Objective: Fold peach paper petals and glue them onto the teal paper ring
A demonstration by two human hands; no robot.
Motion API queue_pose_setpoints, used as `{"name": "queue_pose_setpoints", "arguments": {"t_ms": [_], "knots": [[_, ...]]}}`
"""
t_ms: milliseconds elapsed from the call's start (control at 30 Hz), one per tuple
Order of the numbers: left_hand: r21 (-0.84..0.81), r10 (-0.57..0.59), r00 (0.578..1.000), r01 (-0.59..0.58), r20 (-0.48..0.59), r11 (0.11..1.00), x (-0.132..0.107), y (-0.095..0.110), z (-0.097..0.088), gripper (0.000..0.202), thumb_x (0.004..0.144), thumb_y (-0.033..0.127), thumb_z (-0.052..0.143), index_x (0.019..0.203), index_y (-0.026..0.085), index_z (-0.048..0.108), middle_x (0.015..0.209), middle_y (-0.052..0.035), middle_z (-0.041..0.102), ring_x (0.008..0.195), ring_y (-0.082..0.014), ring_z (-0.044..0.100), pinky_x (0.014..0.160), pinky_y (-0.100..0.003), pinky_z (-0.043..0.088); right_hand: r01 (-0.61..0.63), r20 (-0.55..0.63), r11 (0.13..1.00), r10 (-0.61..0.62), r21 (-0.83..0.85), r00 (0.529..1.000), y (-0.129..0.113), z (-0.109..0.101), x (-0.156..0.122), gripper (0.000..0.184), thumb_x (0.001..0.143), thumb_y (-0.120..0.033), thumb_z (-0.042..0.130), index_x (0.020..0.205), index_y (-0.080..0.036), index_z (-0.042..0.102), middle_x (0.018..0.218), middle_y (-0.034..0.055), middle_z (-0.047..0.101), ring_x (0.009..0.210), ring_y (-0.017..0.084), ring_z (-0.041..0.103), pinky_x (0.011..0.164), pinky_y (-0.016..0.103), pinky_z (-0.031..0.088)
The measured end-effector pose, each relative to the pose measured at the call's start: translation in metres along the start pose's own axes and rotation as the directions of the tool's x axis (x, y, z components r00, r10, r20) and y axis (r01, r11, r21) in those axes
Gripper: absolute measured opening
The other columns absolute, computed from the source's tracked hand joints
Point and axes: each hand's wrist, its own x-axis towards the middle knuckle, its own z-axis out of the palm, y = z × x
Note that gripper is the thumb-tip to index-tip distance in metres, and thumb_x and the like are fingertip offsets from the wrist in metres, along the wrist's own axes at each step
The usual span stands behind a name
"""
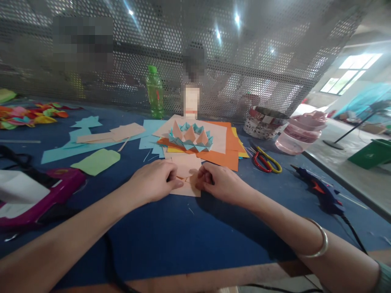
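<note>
Okay, from my remote seat I've got both hands at the peach paper (pixel 187 164), flat on the blue table (pixel 189 244), just in front of a blue-and-peach folded ring (pixel 198 141). Left hand (pixel 155 181) curls at one side, thumb on the sheet; right hand (pixel 222 182) bunches its fingers opposite. Whether either one pinches, I can't tell. Out right, the glue gun (pixel 320 190) lies well apart.
</note>
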Motion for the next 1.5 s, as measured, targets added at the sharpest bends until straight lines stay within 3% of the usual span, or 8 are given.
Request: {"name": "queue_pose_setpoints", "arguments": {"t_ms": [400, 533, 667, 900, 1067, 1167, 1300, 1500], "knots": [[-0.017, 0.077, 0.997, -0.077, -0.016, 0.997, -0.002, -0.004, -0.002, 0.027, 0.079, 0.037, 0.054, 0.059, 0.021, 0.044, 0.067, -0.0001, 0.056, 0.064, -0.0176, 0.052, 0.054, -0.028, 0.03, 0.063, 0.074, 0.981, -0.078, 0.181, 0.994, 0.01, -0.004, 0.005, 0.022, 0.078, -0.024, 0.062, 0.098, -0.016, 0.059, 0.073, -0.0023, 0.058, 0.062, 0.009, 0.051, 0.059, 0.021, 0.037], [-0.016, 0.084, 0.995, -0.084, -0.049, 0.996, -0.004, -0.003, -0.001, 0.027, 0.078, 0.036, 0.056, 0.059, 0.021, 0.044, 0.067, -0.0006, 0.056, 0.064, -0.0183, 0.052, 0.053, -0.029, 0.03, 0.045, -0.105, 0.965, -0.019, 0.258, 0.994, 0.006, 0.004, 0.011, 0.019, 0.088, -0.031, 0.051, 0.091, -0.015, 0.06, 0.076, 0.0008, 0.062, 0.066, 0.01, 0.053, 0.061, 0.022, 0.039], [0.001, 0.078, 0.995, -0.078, -0.061, 0.997, -0.007, -0.002, -0.001, 0.025, 0.079, 0.034, 0.055, 0.06, 0.022, 0.045, 0.069, -0.0014, 0.058, 0.066, -0.0197, 0.053, 0.055, -0.03, 0.03, 0.081, -0.226, 0.988, -0.05, 0.131, 0.973, -0.003, 0.015, 0.017, 0.014, 0.088, -0.027, 0.053, 0.089, -0.017, 0.063, 0.08, 0.0013, 0.065, 0.07, 0.011, 0.053, 0.064, 0.023, 0.038], [0.026, 0.051, 0.996, -0.049, -0.067, 0.998, -0.009, 0.0, -0.001, 0.023, 0.08, 0.034, 0.054, 0.062, 0.021, 0.048, 0.073, -0.0021, 0.059, 0.072, -0.0213, 0.056, 0.059, -0.03, 0.033, 0.137, -0.189, 0.987, -0.119, 0.085, 0.975, -0.008, 0.025, 0.023, 0.012, 0.086, -0.022, 0.056, 0.095, -0.018, 0.061, 0.077, -0.0002, 0.064, 0.065, 0.009, 0.052, 0.065, 0.022, 0.037], [0.0, 0.059, 0.995, -0.059, -0.081, 0.998, -0.008, -0.002, -0.001, 0.022, 0.079, 0.034, 0.054, 0.061, 0.021, 0.052, 0.071, -0.0021, 0.061, 0.073, -0.0208, 0.057, 0.06, -0.031, 0.035, 0.163, -0.115, 0.978, -0.148, 0.13, 0.982, -0.01, 0.019, 0.017, 0.029, 0.076, -0.007, 0.051, 0.102, -0.018, 0.057, 0.073, -0.0024, 0.061, 0.064, 0.009, 0.053, 0.063, 0.02, 0.037], [-0.014, 0.062, 0.993, -0.063, -0.099, 0.998, -0.009, -0.001, -0.002, 0.022, 0.077, 0.034, 0.058, 0.06, 0.021, 0.052, 0.071, -0.0015, 0.061, 0.073, -0.0205, 0.056, 0.061, -0.03, 0.035, 0.168, -0.07, 0.976, -0.159, 0.142, 0.985, -0.013, 0.012, 0.01, 0.024, 0.074, -0.008, 0.05, 0.094, -0.018, 0.059, 0.069, -0.0037, 0.061, 0.061, 0.009, 0.052, 0.059, 0.02, 0.036], [-0.08, 0.124, 0.98, -0.137, -0.153, 0.987, -0.011, 0.006, -0.002, 0.012, 0.074, 0.023, 0.062, 0.064, 0.022, 0.055, 0.078, -0.0004, 0.062, 0.079, -0.0198, 0.057, 0.066, -0.03, 0.038, 0.152, 0.041, 0.972, -0.162, 0.177, 0.986, -0.015, 0.005, 0.001, 0.025, 0.076, -0.008, 0.044, 0.079, -0.017, 0.067, 0.073, -0.0011, 0.066, 0.065, 0.009, 0.055, 0.063, 0.02, 0.039], [-0.131, 0.269, 0.946, -0.294, -0.18, 0.947, -0.015, 0.015, 0.003, 0.019, 0.077, 0.008, 0.051, 0.067, 0.021, 0.058, 0.078, -0.0004, 0.061, 0.079, -0.0174, 0.057, 0.068, -0.028, 0.039, 0.227, 0.123, 0.942, -0.263, 0.246, 0.957, -0.012, -0.002, -0.004, 0.035, 0.073, -0.003, 0.046, 0.094, -0.017, 0.07, 0.086, 0.0002, 0.072, 0.074, 0.011, 0.062, 0.069, 0.02, 0.044]]}}
